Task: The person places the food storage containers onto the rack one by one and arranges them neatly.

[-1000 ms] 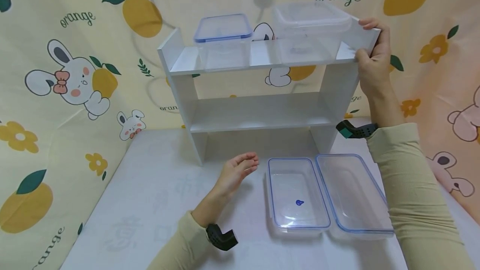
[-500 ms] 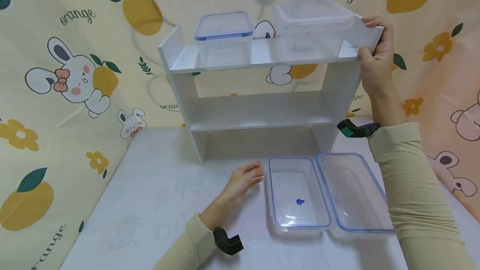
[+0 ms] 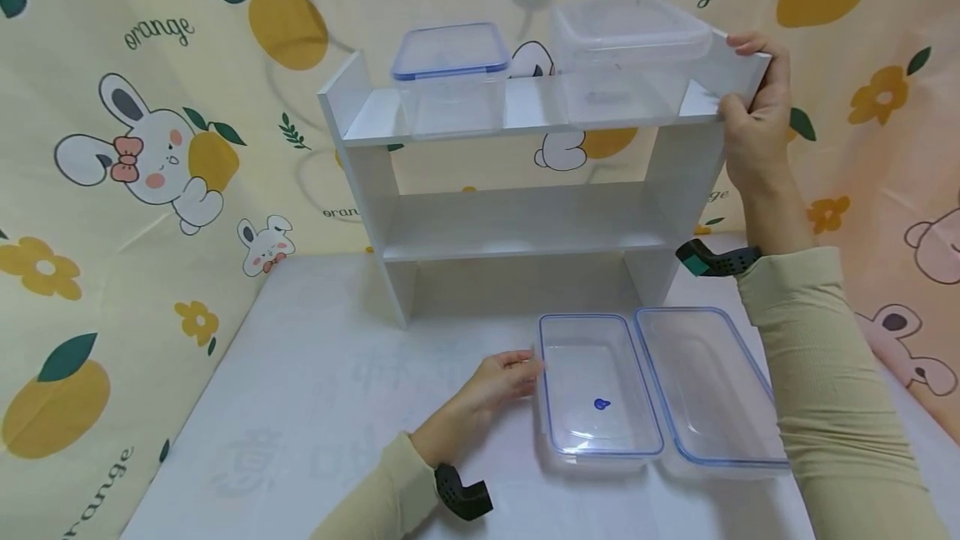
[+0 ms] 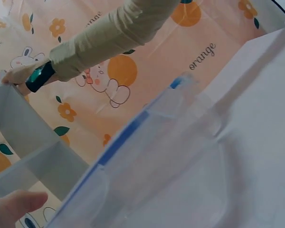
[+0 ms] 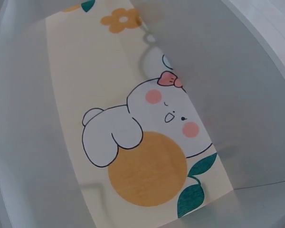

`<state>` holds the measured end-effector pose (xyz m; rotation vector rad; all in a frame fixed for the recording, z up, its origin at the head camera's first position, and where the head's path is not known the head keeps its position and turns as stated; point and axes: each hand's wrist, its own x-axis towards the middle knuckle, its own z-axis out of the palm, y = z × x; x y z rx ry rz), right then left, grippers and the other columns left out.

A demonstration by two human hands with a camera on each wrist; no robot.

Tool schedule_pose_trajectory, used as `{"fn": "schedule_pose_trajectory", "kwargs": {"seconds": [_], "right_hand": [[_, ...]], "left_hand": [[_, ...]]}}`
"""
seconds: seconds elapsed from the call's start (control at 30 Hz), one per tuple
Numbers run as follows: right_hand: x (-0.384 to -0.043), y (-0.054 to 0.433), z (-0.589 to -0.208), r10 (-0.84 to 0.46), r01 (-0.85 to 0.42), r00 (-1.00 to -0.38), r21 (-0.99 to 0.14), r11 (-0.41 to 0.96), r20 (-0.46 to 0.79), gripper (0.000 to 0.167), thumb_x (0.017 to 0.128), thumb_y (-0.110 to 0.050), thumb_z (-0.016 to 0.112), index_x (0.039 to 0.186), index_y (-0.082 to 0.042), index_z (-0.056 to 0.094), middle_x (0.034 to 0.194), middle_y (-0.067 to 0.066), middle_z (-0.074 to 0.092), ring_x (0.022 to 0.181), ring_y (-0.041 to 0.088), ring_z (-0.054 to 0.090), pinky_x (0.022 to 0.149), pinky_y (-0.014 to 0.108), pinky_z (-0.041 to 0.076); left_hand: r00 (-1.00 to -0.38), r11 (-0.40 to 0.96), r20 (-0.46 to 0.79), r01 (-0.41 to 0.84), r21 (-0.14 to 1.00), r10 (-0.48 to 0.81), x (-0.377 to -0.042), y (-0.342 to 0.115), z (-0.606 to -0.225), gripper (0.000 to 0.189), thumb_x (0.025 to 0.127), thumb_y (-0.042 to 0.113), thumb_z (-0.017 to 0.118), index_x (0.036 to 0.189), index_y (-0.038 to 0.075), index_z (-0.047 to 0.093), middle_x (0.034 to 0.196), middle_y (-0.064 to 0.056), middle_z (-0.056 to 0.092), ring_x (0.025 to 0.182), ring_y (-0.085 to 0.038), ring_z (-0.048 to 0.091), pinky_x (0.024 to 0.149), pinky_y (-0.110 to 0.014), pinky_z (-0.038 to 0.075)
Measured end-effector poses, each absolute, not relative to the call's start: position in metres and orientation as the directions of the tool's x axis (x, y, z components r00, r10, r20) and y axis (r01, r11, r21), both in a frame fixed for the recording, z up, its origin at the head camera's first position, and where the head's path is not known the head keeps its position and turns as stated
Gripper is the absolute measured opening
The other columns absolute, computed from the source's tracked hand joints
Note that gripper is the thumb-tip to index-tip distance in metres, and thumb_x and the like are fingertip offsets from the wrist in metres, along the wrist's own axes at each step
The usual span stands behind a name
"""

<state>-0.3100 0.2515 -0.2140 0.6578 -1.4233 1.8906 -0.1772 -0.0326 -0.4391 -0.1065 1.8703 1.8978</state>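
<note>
A white two-tier shelf point(image 3: 517, 222) stands at the back of the table. My right hand point(image 3: 759, 127) grips the upper edge of its right side panel, thumb in front and fingers over the top. My left hand point(image 3: 495, 388) is at the left edge of a clear, blue-rimmed food container point(image 3: 577, 369), fingers loosely bent; whether they touch it is hard to tell. The left wrist view has the thumb point(image 4: 26, 204) apart from that container's side point(image 4: 152, 161). A second blue-rimmed food container point(image 3: 705, 382) lies right beside the first.
On the upper board stand a smaller food container with a blue-edged lid point(image 3: 450, 57) and a larger clear one point(image 3: 633, 36). The right wrist view looks through the shelf frame point(image 5: 26, 123) at the patterned backdrop point(image 5: 95, 71). White cloth point(image 3: 300, 407) covers the table.
My left hand has moved right and towards me, up to the left container's edge. The right hand keeps its grip on the shelf; the containers stay in place.
</note>
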Motion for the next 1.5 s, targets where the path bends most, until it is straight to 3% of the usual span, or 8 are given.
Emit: {"fn": "schedule_pose_trajectory", "kwargs": {"seconds": [0.33,0.57,0.87,1.23,1.5], "right_hand": [[-0.307,0.252,-0.215,0.231,-0.75,-0.661,-0.639,-0.17,0.714,0.046,0.081,0.019,0.033,0.114,-0.011,0.047,0.133,0.0,0.046,0.132,0.022,0.037,0.12,0.032,0.029],[-0.307,0.252,-0.215,0.233,-0.752,-0.659,-0.636,-0.175,0.715,0.047,0.081,0.02,0.033,0.113,-0.01,0.047,0.132,0.0,0.047,0.132,0.022,0.037,0.119,0.03,0.031],[-0.307,0.251,-0.213,0.225,-0.75,-0.661,-0.634,-0.188,0.716,0.046,0.081,0.02,0.032,0.112,-0.01,0.048,0.131,0.0,0.047,0.131,0.021,0.037,0.118,0.03,0.031],[-0.308,0.251,-0.213,0.234,-0.75,-0.661,-0.635,-0.185,0.713,0.046,0.081,0.019,0.033,0.112,-0.01,0.048,0.134,0.003,0.045,0.131,0.022,0.038,0.119,0.031,0.031],[-0.308,0.251,-0.213,0.236,-0.746,-0.666,-0.639,-0.19,0.707,0.047,0.08,0.019,0.031,0.112,-0.01,0.048,0.131,0.0,0.047,0.13,0.021,0.038,0.114,0.029,0.034]], "left_hand": [[-0.858,0.096,-0.428,-0.419,0.903,0.285,-0.169,-0.026,-0.447,0.052,0.083,0.016,0.074,0.126,-0.004,0.051,0.114,-0.015,0.066,0.093,-0.014,0.065,0.09,-0.035,0.057],[-0.851,0.095,-0.431,-0.424,0.901,0.299,-0.167,-0.025,-0.447,0.054,0.082,0.014,0.074,0.125,-0.004,0.048,0.111,-0.014,0.064,0.088,-0.015,0.063,0.083,-0.03,0.057],[-0.825,0.078,-0.438,-0.441,0.894,0.358,-0.167,-0.028,-0.444,0.022,0.086,0.014,0.069,0.1,-0.001,0.062,0.086,0.001,0.062,0.076,-0.01,0.057,0.069,-0.019,0.05],[-0.789,-0.069,-0.402,-0.485,0.872,0.465,-0.167,-0.035,-0.446,0.025,0.089,0.006,0.064,0.111,-0.007,0.062,0.085,0.004,0.066,0.077,-0.005,0.061,0.074,-0.018,0.054],[-0.795,-0.089,-0.431,-0.511,0.855,0.426,-0.169,-0.031,-0.45,0.031,0.088,0.007,0.064,0.113,-0.012,0.06,0.081,0.002,0.064,0.076,-0.008,0.058,0.07,-0.016,0.053]]}}
